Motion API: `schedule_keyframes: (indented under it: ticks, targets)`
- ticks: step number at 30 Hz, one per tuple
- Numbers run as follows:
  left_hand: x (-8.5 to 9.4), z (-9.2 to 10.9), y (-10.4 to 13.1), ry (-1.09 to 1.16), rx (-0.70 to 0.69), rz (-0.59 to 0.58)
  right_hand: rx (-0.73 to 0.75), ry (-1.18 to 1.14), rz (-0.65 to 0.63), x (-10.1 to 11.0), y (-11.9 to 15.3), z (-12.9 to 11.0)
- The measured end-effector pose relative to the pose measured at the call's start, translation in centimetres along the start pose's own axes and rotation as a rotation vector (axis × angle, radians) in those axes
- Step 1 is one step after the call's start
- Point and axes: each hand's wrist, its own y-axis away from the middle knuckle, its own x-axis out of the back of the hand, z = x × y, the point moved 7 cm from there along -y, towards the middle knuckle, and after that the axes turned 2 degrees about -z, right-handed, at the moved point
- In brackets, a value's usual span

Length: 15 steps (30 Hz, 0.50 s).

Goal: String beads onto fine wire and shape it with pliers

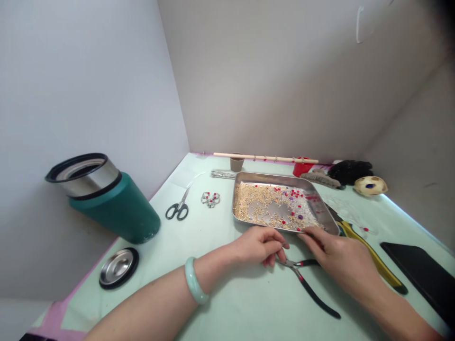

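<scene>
A metal tray (pixel 284 178) holds gold and clear beads with red and purple ones among them. In front of its near edge is my left hand (pixel 261 245), its thumb and fingers pinched together on something too small to make out. My right hand (pixel 332 248) is at the tray's near right edge, thumb and fingertips together near a red bead; what they hold, if anything, is hidden. Black-handled pliers (pixel 309 286) lie under and between the hands. A beaded wire flower (pixel 211 199) rests left of the tray. A pale green bangle (pixel 195 280) circles my left wrist.
Scissors (pixel 179 207), a teal bottle (pixel 117 208) and its lid (pixel 119 267) stand or lie left. Behind are a wooden stick (pixel 249 157), brown cup (pixel 236 164) and red cup (pixel 301 166). Yellow-handled cutters (pixel 377 263) and a black flat object (pixel 419 272) lie right.
</scene>
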Motion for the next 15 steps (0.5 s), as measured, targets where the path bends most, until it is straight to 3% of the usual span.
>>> schedule_keyframes:
  ticks: [5,9,12,15]
  targets:
    - [0.2,0.2,-0.1,0.017,-0.003,0.006,0.066,-0.347,0.038,1.8,-0.5,-0.7]
    - [0.0,0.3,0.1,0.250,-0.044,-0.047,0.150,-0.581,0.001,3.7,-1.3,-2.7]
    - [0.0,0.5,0.2,0.421,-0.057,-0.061,0.088,-0.678,-0.134,3.3,-1.9,-3.6]
    - [0.0,0.9,0.3,0.448,-0.092,-0.067,-0.079,-0.765,-0.190,2.1,-1.9,-3.2]
